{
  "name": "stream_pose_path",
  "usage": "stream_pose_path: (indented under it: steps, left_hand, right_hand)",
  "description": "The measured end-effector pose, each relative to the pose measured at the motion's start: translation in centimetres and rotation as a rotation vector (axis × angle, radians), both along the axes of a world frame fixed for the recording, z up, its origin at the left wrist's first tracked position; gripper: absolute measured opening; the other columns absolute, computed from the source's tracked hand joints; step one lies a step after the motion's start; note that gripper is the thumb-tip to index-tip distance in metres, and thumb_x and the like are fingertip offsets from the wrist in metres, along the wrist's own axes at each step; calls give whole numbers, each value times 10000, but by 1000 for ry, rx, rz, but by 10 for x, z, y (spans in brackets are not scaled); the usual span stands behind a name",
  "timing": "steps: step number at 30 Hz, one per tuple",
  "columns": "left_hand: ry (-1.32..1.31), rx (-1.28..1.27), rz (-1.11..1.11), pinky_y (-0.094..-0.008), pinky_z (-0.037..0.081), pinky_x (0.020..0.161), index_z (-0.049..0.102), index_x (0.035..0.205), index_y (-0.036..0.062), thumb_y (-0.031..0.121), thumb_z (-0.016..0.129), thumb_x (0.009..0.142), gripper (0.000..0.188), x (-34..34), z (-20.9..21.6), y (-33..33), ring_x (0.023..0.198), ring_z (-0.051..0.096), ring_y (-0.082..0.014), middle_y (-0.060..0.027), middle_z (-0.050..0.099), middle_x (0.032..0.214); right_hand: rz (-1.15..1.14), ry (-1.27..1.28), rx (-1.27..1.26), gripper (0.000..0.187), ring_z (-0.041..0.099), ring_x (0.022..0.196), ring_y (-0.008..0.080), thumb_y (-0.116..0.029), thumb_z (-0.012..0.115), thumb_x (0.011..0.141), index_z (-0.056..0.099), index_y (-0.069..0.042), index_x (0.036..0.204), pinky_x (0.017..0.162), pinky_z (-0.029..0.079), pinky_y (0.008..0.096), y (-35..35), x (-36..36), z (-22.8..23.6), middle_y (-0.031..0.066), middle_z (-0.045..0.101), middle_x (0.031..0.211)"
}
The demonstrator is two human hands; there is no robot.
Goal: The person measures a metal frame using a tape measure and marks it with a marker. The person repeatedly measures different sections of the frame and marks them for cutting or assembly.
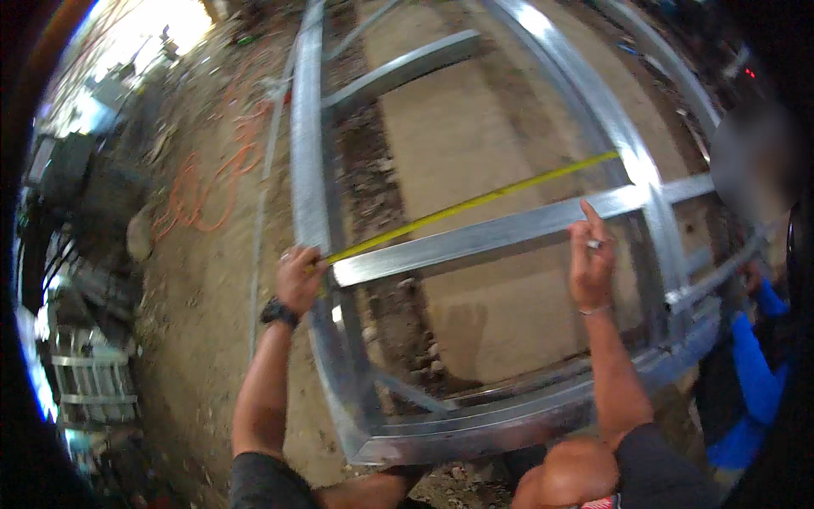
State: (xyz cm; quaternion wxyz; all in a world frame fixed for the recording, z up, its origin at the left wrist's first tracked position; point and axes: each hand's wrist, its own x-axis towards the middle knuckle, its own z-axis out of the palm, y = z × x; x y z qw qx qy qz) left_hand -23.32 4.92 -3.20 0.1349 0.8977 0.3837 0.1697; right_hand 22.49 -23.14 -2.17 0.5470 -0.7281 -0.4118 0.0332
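Observation:
My left hand (301, 278), with a dark watch on the wrist, is closed on the near end of a yellow tape measure (475, 202) at the left rail of a metal frame (308, 161). The tape's blade stretches across the frame to its right rail, just beyond a shiny crossbar (483, 240). Whether the case or the blade's end is inside my left hand is hidden. My right hand (591, 263), wearing a ring and a thin bracelet, is raised over the crossbar's right part. Its index finger is stretched out, and nothing shows in it.
A person in blue sleeves (750, 365) is at the right, beside the frame. An orange cord (208, 199) lies loosely coiled on the dirt ground (186, 322) at left. Another metal rack (93, 379) stands at far left. Rubble shows between the frame's rails.

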Motion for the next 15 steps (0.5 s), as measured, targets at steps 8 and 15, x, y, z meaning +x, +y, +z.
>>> stream_pose_path:
  steps: [8, 15]
  left_hand:
    - [40, -46, 63, -486, 459, 910, 698, 1062, 93, 241, 720, 974, 174, 3, 4, -10, 1022, 605, -355, -109, 638, 1022]
    - [43, -76, 95, -497, 468, 936, 731, 1050, 132, 267, 713, 980, 153, 3, 11, -14, 1066, 614, -354, -85, 657, 1058]
  right_hand:
    - [618, -79, 96, 270, 694, 953, 297, -153, 745, 1000, 750, -50, 1250, 857, 554, 410, 57, -135, 25, 141, 742, 992]
    - [880, -381, 185, 339, 691, 984, 318, -88, 780, 924, 742, -73, 1260, 946, 540, 459, 118, -219, -8, 116, 749, 1073]
